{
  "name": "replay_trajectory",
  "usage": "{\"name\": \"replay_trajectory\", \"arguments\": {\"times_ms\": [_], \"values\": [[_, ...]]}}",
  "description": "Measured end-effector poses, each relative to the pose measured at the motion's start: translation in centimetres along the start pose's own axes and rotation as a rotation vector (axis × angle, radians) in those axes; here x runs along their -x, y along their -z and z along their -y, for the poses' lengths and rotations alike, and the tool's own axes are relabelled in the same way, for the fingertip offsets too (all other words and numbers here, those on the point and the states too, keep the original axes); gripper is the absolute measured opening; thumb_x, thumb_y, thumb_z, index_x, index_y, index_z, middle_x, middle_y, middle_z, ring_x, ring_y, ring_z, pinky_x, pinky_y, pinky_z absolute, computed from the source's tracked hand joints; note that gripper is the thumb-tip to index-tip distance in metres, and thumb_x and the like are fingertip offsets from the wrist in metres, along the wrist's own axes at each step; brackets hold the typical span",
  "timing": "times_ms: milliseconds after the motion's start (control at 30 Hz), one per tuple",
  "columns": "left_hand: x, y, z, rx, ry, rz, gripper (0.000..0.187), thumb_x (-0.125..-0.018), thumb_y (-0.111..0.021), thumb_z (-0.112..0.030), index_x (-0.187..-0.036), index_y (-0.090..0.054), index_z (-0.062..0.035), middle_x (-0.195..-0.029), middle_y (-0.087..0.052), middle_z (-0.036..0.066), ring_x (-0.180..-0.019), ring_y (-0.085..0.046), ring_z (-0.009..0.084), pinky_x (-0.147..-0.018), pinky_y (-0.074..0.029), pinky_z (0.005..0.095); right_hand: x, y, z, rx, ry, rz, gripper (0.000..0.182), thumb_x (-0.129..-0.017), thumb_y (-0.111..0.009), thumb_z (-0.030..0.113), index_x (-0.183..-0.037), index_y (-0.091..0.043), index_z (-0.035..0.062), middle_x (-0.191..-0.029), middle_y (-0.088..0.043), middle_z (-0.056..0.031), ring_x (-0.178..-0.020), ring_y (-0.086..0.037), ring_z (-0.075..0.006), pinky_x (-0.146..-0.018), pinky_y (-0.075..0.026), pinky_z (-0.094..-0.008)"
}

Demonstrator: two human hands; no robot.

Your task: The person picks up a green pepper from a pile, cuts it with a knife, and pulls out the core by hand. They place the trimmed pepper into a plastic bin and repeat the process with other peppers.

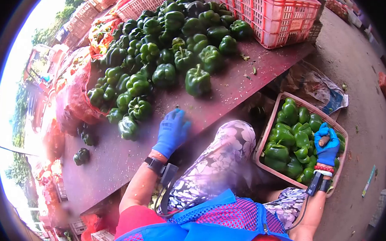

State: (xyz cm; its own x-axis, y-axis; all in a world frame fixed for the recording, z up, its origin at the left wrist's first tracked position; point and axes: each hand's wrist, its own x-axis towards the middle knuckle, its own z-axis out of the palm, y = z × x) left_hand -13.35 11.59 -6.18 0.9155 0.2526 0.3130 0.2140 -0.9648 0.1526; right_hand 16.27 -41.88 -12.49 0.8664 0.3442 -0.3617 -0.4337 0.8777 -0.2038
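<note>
My left hand, in a blue glove, is over the near part of the reddish-brown table. Its fingers are loosely bent and apart, with nothing seen in them. Beyond it lies a large heap of green bell peppers; one bell pepper with a long stem sits at the heap's near edge. My right hand, also blue-gloved, is closed around a tool with a brown handle; the rest of the tool is hidden. That hand is over a pink crate filled with green peppers.
A pink plastic crate stands at the table's far right. Red mesh sacks line the left side. Crumpled sacking lies on the ground behind the filled crate. Two loose peppers sit near the table's left edge.
</note>
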Motion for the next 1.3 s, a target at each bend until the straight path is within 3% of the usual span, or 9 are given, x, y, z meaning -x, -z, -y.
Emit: {"name": "replay_trajectory", "arguments": {"times_ms": [233, 300, 467, 533, 667, 767, 1133, 1200, 1300], "values": [[9.6, 4.0, 1.3, -0.303, 0.199, 0.588, 0.01, -0.089, -0.058, -0.016, -0.087, -0.064, -0.0087, -0.095, -0.068, 0.017, -0.091, -0.066, 0.0376, -0.08, -0.053, 0.0496, 2.5, -2.6, -0.2, -0.04, 0.306, -0.126, 0.028, -0.096, -0.061, 0.009, -0.118, -0.057, -0.0065, -0.094, -0.064, -0.0157, -0.083, -0.064, -0.0232, -0.081, -0.056, -0.0381], [9.9, 8.0, 0.7, -0.471, 0.239, 1.074, 0.015, -0.091, -0.058, -0.019, -0.09, -0.067, -0.0066, -0.094, -0.072, 0.017, -0.087, -0.069, 0.0357, -0.077, -0.054, 0.049, 4.9, -5.8, -1.5, 0.049, 0.278, -0.049, 0.029, -0.099, -0.061, 0.02, -0.12, -0.061, -0.001, -0.092, -0.065, -0.0125, -0.078, -0.063, -0.0181, -0.077, -0.055, -0.0355], [0.4, 1.3, -7.9, 0.468, 0.285, 0.548, 0.025, -0.092, -0.062, -0.022, -0.109, -0.069, -0.0033, -0.092, -0.074, 0.017, -0.08, -0.071, 0.0359, -0.072, -0.055, 0.0424, 5.3, -5.1, -0.7, 0.083, -0.01, 0.083, 0.04, -0.102, -0.056, 0.035, -0.122, -0.062, 0.0011, -0.098, -0.069, -0.0089, -0.066, -0.054, -0.0106, -0.065, -0.048, -0.0283], [-4.0, -4.7, -11.3, 0.914, 0.461, 0.699, 0.026, -0.095, -0.062, -0.022, -0.11, -0.068, -0.0024, -0.093, -0.074, 0.013, -0.081, -0.07, 0.0293, -0.075, -0.055, 0.0391, 6.2, -5.1, -0.6, 0.147, 0.019, 0.041, 0.041, -0.102, -0.055, 0.036, -0.124, -0.061, 0.0015, -0.099, -0.069, -0.0088, -0.064, -0.053, -0.0104, -0.064, -0.048, -0.0276], [-5.3, -30.7, -5.0, 0.873, -0.313, 0.895, 0.026, -0.1, -0.057, -0.016, -0.118, -0.065, 0.0009, -0.109, -0.069, 0.017, -0.101, -0.064, 0.0215, -0.092, -0.05, 0.0332, 8.8, -3.3, 0.9, 0.329, 0.191, -0.126, 0.044, -0.105, -0.05, 0.037, -0.135, -0.056, 0.0058, -0.1, -0.069, -0.0074, -0.062, -0.051, -0.0104, -0.059, -0.045, -0.0282], [-7.9, -39.2, -8.6, 0.66, -0.312, 0.743, 0.027, -0.106, -0.045, -0.016, -0.125, -0.061, -0.0058, -0.101, -0.063, 0.011, -0.092, -0.057, 0.0222, -0.089, -0.048, 0.0299, 10.3, -2.2, 2.6, 0.351, 0.234, -0.253, 0.047, -0.106, -0.047, 0.04, -0.138, -0.055, 0.006, -0.098, -0.065, -0.0021, -0.061, -0.048, -0.0074, -0.055, -0.04, -0.0262], [-12.5, -42.5, -14.6, 0.143, -0.589, 0.189, 0.061, -0.097, -0.055, -0.022, -0.151, -0.036, -0.0022, -0.152, -0.042, 0.023, -0.14, -0.041, 0.0429, -0.114, -0.037, 0.0478, 7.8, 0.3, 3.4, 0.469, 0.245, -0.491, 0.047, -0.105, -0.049, 0.037, -0.138, -0.052, 0.0039, -0.097, -0.064, -0.0061, -0.062, -0.05, -0.0105, -0.055, -0.044, -0.0294], [-14.2, -41.6, -17.0, -0.113, -0.612, 0.39, 0.058, -0.098, -0.055, -0.021, -0.151, -0.038, -0.0039, -0.148, -0.046, 0.022, -0.137, -0.044, 0.042, -0.113, -0.038, 0.0478, 7.5, 0.5, 2.7, 0.47, 0.217, -0.484, 0.047, -0.105, -0.05, 0.037, -0.138, -0.053, 0.0039, -0.097, -0.065, -0.0067, -0.063, -0.053, -0.0116, -0.055, -0.045, -0.0306], [-13.7, -46.5, -16.2, 0.294, -0.403, 0.533, 0.052, -0.098, -0.056, -0.02, -0.147, -0.042, -0.0063, -0.139, -0.056, 0.019, -0.13, -0.052, 0.0395, -0.11, -0.041, 0.0475, 7.5, 0.0, 1.8, 0.446, 0.177, -0.472, 0.047, -0.106, -0.048, 0.038, -0.138, -0.053, 0.0039, -0.1, -0.067, -0.0085, -0.063, -0.054, -0.0116, -0.056, -0.046, -0.0314]]}}
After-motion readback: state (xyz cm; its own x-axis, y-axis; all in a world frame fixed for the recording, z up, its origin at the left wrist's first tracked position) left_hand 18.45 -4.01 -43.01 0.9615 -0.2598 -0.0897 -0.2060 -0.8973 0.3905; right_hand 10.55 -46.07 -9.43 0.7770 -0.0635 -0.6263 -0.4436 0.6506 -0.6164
